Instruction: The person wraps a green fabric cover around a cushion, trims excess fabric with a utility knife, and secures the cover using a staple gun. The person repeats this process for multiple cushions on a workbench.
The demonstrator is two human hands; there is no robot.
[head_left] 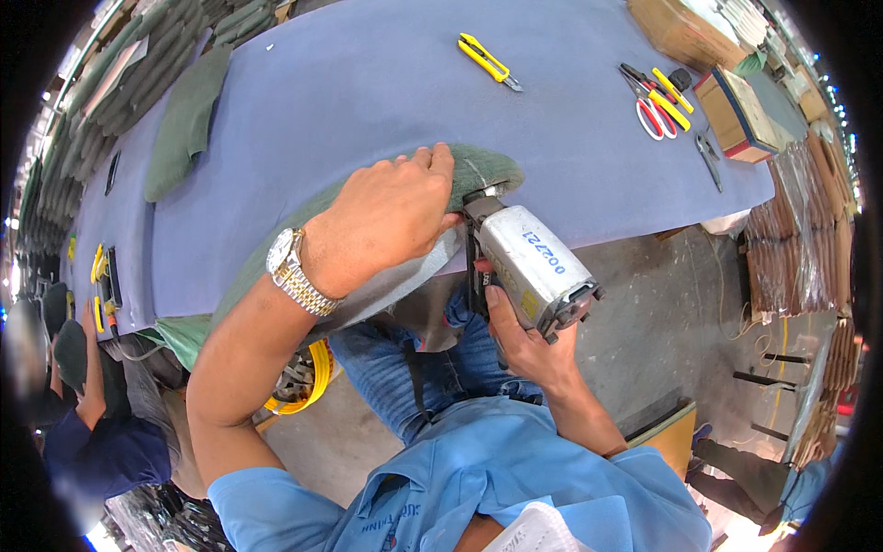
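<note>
My left hand (386, 216) lies flat on a curved panel covered in green fabric (483, 166) at the near edge of the blue table (368, 83), pressing the fabric down. A metal watch sits on that wrist. My right hand (515, 336) grips the handle of a silver pneumatic staple gun (533, 267), whose nose touches the panel's edge just beside my left fingers. The panel's lower part is hidden under my forearm.
A yellow utility knife (487, 60), red-handled scissors (651, 115), yellow tools and a cardboard box (736, 115) lie on the table's far right. A green fabric piece (184, 124) lies at the left. Another person (92, 432) stands lower left. Stacked brown parts (800, 248) line the right.
</note>
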